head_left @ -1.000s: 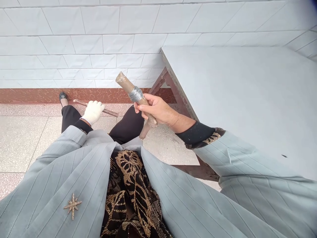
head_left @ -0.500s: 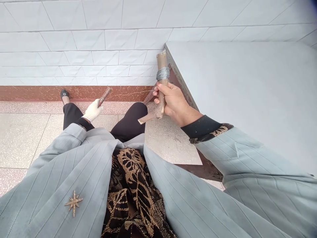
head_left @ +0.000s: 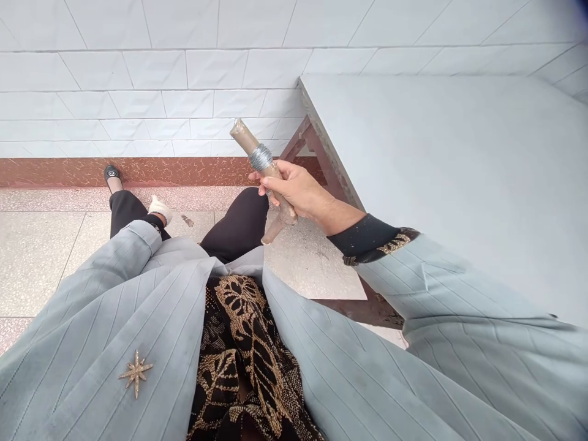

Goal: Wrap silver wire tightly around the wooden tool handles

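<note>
My right hand [head_left: 298, 191] is closed round a forked wooden stick [head_left: 281, 184], whose upper end leans left. A coil of thin silver wire [head_left: 261, 157] is wound round the stick just above my fingers. My left hand [head_left: 160, 210], in a white knitted glove, is low by my left leg; its fingers do not show clearly. A short brown piece of wood [head_left: 187, 220] appears just right of the glove, apart from it. Whether it lies on the floor or is falling, I cannot tell.
A white tabletop [head_left: 441, 159] on a reddish-brown frame [head_left: 328, 159] stands to my right, against a white tiled wall [head_left: 151, 67]. Between my legs [head_left: 236, 220] and to the left is speckled tile floor [head_left: 37, 251]. A pale board [head_left: 316, 263] is low beside my right leg.
My left hand has let go of the short wooden piece and drawn back lower. The piece has dropped lower too. My right hand has moved slightly left, tilting the wire-wound stick leftward.
</note>
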A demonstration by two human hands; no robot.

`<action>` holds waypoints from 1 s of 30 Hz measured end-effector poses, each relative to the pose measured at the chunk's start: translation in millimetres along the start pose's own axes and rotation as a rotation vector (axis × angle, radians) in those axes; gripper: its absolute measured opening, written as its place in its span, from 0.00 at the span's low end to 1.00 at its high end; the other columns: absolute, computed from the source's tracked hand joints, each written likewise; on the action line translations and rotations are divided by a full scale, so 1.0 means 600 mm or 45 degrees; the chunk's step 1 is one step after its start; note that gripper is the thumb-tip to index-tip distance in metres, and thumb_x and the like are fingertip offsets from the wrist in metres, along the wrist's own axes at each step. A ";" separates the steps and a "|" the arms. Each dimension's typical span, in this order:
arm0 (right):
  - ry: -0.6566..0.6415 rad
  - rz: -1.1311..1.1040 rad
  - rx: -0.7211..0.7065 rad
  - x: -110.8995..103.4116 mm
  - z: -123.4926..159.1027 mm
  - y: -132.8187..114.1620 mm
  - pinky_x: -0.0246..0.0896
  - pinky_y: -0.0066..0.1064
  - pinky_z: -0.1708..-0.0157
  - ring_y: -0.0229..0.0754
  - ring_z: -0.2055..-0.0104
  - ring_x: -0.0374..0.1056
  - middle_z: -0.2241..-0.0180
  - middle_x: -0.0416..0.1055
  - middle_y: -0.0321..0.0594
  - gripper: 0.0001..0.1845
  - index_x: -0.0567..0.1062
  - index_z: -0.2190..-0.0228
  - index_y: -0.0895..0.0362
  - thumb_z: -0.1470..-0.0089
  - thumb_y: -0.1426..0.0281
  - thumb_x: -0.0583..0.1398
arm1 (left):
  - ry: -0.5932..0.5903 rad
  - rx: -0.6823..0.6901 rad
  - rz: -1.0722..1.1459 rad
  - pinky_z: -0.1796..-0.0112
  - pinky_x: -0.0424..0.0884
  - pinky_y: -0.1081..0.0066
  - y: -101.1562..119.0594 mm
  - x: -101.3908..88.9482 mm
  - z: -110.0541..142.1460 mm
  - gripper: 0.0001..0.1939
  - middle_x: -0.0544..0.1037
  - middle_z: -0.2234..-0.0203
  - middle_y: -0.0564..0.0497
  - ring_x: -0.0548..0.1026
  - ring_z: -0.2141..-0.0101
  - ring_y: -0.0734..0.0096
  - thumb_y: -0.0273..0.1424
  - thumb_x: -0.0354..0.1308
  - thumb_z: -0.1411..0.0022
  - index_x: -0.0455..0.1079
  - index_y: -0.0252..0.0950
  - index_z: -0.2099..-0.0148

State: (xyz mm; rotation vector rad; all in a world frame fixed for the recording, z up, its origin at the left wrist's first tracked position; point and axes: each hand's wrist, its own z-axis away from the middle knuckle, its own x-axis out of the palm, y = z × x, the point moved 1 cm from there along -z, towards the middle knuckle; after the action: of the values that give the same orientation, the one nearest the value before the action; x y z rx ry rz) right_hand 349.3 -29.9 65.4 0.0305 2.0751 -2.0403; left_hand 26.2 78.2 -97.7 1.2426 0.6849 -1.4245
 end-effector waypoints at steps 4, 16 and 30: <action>-0.168 0.156 0.126 0.001 0.004 0.008 0.51 0.25 0.86 0.30 0.82 0.58 0.74 0.73 0.36 0.11 0.72 0.65 0.55 0.45 0.71 0.70 | -0.039 0.052 0.117 0.33 0.59 0.44 0.038 -0.027 0.002 0.27 0.77 0.38 0.37 0.70 0.34 0.47 0.32 0.58 0.37 0.74 0.41 0.36; -0.317 -0.277 0.187 0.004 0.015 -0.014 0.55 0.24 0.83 0.31 0.78 0.56 0.73 0.64 0.33 0.23 0.71 0.66 0.56 0.44 0.51 0.71 | 0.215 0.792 1.315 0.62 0.75 0.69 0.241 -0.064 0.074 0.20 0.78 0.70 0.49 0.75 0.71 0.72 0.41 0.46 0.23 0.73 0.33 0.49; -1.021 1.064 0.087 -0.029 0.005 0.005 0.54 0.28 0.73 0.35 0.75 0.62 0.76 0.71 0.33 0.04 0.81 0.69 0.56 0.44 0.69 0.67 | 0.056 0.892 0.460 0.58 0.69 0.66 0.230 -0.132 0.114 0.10 0.79 0.69 0.50 0.75 0.66 0.67 0.33 0.54 0.34 0.74 0.37 0.64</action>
State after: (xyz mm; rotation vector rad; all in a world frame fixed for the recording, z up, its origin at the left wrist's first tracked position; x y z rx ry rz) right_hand 366.9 -30.1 65.4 0.0642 1.1913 -1.2863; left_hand 125.0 7.2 25.6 1.8279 -0.0476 -1.3683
